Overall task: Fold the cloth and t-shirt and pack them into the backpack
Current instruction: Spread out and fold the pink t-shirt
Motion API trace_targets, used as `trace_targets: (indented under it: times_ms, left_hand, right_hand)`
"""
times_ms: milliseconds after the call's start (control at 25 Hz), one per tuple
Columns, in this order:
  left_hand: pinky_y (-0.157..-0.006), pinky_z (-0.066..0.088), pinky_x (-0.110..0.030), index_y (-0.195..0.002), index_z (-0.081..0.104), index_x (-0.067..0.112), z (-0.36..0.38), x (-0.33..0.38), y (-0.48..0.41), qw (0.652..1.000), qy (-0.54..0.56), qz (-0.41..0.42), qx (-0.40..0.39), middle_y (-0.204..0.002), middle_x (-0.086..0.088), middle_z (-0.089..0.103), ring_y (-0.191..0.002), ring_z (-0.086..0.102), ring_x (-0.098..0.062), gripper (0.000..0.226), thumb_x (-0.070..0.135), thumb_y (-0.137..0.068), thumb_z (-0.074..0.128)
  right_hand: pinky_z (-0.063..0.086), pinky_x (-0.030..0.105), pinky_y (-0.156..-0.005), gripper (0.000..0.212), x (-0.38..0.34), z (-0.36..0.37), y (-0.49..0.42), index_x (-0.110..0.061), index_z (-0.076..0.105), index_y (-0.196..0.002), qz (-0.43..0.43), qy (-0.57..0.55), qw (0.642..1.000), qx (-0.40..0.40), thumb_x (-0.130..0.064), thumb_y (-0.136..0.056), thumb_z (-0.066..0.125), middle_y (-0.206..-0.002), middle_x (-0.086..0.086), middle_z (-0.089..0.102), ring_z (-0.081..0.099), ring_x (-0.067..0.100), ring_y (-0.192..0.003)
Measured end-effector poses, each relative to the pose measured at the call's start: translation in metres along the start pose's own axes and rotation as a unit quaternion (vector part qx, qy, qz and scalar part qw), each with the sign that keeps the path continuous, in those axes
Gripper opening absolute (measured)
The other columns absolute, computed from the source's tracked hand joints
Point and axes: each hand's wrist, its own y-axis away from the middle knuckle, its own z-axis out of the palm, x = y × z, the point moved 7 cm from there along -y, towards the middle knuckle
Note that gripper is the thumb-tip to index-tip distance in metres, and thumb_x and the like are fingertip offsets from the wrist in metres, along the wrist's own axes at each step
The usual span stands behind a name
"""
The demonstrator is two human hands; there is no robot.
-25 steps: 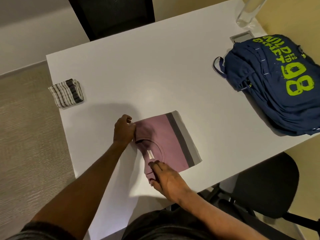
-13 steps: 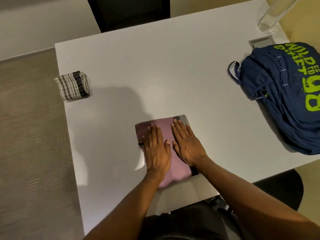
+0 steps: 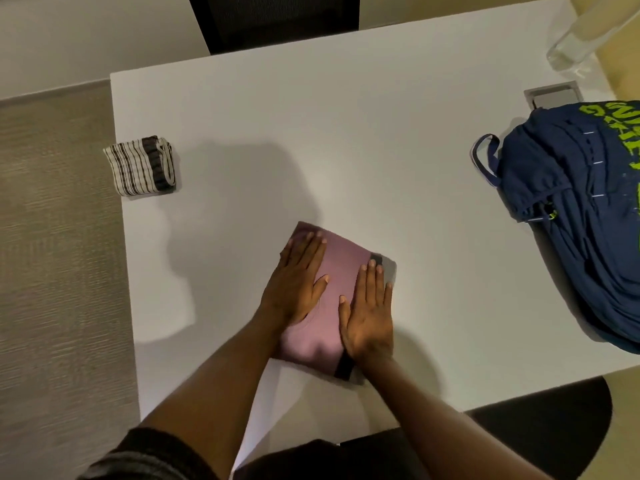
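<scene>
The white rectangular table (image 3: 363,140) fills the frame. At the right edge slumps the navy fabric backpack (image 3: 585,216) with lime-green lettering. Lower centre lies the folded pink t-shirt (image 3: 337,289), dark and grey bands at its right side. Both palms press it flat: the left hand (image 3: 299,282) spread wide on its left half, the right hand (image 3: 369,313) splayed on the right, gripping nothing. Upper left sits the folded striped white-and-brown cloth (image 3: 142,166).

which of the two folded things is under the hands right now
The pink t-shirt near the front edge, with the left hand and right hand flat on it. The striped cloth lies untouched at the table's left edge.
</scene>
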Motion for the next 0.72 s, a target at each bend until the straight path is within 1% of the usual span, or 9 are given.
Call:
trace_targets:
  times_ms: [120, 200, 280, 360, 400, 480, 560, 640, 720]
  left_hand:
    - [-0.129, 0.013, -0.053, -0.162, 0.028, 0.008, -0.013, 0.019, -0.032, 0.994, -0.012, 0.096, -0.04, -0.17, -0.008, 0.027, -0.159, 0.018, -0.022, 0.068, 0.03, -0.1, 0.047]
    - [-0.128, 0.015, -0.053, -0.158, 0.037, 0.006, -0.024, 0.04, -0.032, 0.998, 0.002, 0.059, 0.004, -0.165, -0.009, 0.037, -0.155, 0.03, -0.024, 0.068, 0.015, -0.093, 0.056]
    - [-0.13, 0.013, -0.045, -0.161, 0.031, 0.009, -0.035, 0.051, -0.006, 0.99, 0.106, -0.067, 0.058, -0.169, -0.005, 0.029, -0.158, 0.022, -0.02, 0.068, 0.009, -0.097, 0.053]
    - [-0.13, 0.01, -0.036, -0.165, 0.016, 0.015, -0.032, 0.052, 0.04, 0.95, 0.207, -0.209, 0.101, -0.173, 0.001, 0.012, -0.16, 0.007, -0.012, 0.069, 0.016, -0.104, 0.048]
    - [-0.13, 0.011, -0.036, -0.166, 0.012, 0.015, -0.029, 0.055, 0.065, 0.936, 0.209, -0.253, 0.127, -0.174, 0.0, 0.007, -0.16, 0.003, -0.013, 0.073, 0.02, -0.104, 0.051]
    - [-0.129, 0.019, -0.045, -0.164, 0.012, 0.005, -0.015, 0.065, 0.109, 0.93, 0.166, -0.285, 0.16, -0.174, -0.011, 0.008, -0.161, 0.006, -0.024, 0.08, 0.025, -0.102, 0.059]
    - [-0.125, 0.028, -0.053, -0.159, 0.021, -0.007, 0.003, 0.073, 0.134, 0.941, 0.127, -0.275, 0.152, -0.17, -0.022, 0.017, -0.159, 0.015, -0.035, 0.084, 0.033, -0.1, 0.064]
    - [-0.123, 0.033, -0.055, -0.158, 0.024, -0.007, 0.015, 0.065, 0.139, 0.943, 0.13, -0.281, 0.123, -0.168, -0.023, 0.021, -0.158, 0.019, -0.036, 0.085, 0.041, -0.1, 0.061]
    - [-0.124, 0.031, -0.053, -0.161, 0.019, -0.004, 0.017, 0.044, 0.132, 0.944, 0.127, -0.286, 0.102, -0.17, -0.019, 0.017, -0.159, 0.015, -0.032, 0.081, 0.044, -0.104, 0.05]
  right_hand:
    - [0.014, 0.052, -0.13, 0.073, -0.026, 0.005, 0.03, 0.001, 0.008, -0.163, 0.117, -0.087, 0.989, -0.017, -0.041, -0.107, 0.031, -0.172, 0.019, 0.001, -0.001, 0.033, -0.161]
    - [0.018, 0.055, -0.128, 0.075, -0.031, -0.001, 0.036, 0.001, 0.011, -0.163, 0.126, -0.06, 0.989, -0.042, -0.046, -0.106, 0.027, -0.171, 0.02, 0.005, 0.003, 0.036, -0.16]
    - [0.013, 0.055, -0.129, 0.073, -0.025, -0.017, 0.029, 0.001, 0.015, -0.162, 0.074, -0.013, 0.996, -0.043, -0.044, -0.107, 0.026, -0.171, 0.021, 0.011, 0.008, 0.038, -0.159]
    - [0.002, 0.046, -0.131, 0.068, -0.018, -0.031, 0.015, -0.007, 0.011, -0.165, -0.005, -0.015, 0.999, -0.039, -0.042, -0.11, 0.03, -0.173, 0.013, 0.005, 0.0, 0.028, -0.161]
    - [-0.001, 0.043, -0.131, 0.069, -0.017, -0.034, 0.008, -0.012, 0.008, -0.166, -0.054, -0.018, 0.997, -0.05, -0.042, -0.11, 0.034, -0.174, 0.008, 0.0, -0.005, 0.022, -0.161]
    - [0.003, 0.043, -0.131, 0.071, -0.018, -0.034, -0.005, -0.016, 0.006, -0.167, -0.155, 0.02, 0.985, -0.069, -0.042, -0.11, 0.04, -0.175, 0.005, 0.0, -0.005, 0.019, -0.161]
    - [0.015, 0.048, -0.13, 0.071, -0.015, -0.024, -0.013, -0.015, 0.008, -0.167, -0.23, 0.064, 0.966, -0.096, -0.045, -0.11, 0.038, -0.175, 0.006, 0.004, 0.001, 0.021, -0.161]
    - [0.023, 0.051, -0.127, 0.07, -0.007, -0.012, -0.015, -0.014, 0.009, -0.166, -0.266, 0.091, 0.952, -0.122, -0.048, -0.11, 0.033, -0.174, 0.008, 0.006, 0.003, 0.024, -0.161]
    - [0.024, 0.052, -0.126, 0.069, -0.002, -0.002, -0.015, -0.013, 0.009, -0.166, -0.27, 0.116, 0.948, -0.125, -0.05, -0.11, 0.026, -0.174, 0.009, 0.004, 0.002, 0.025, -0.161]
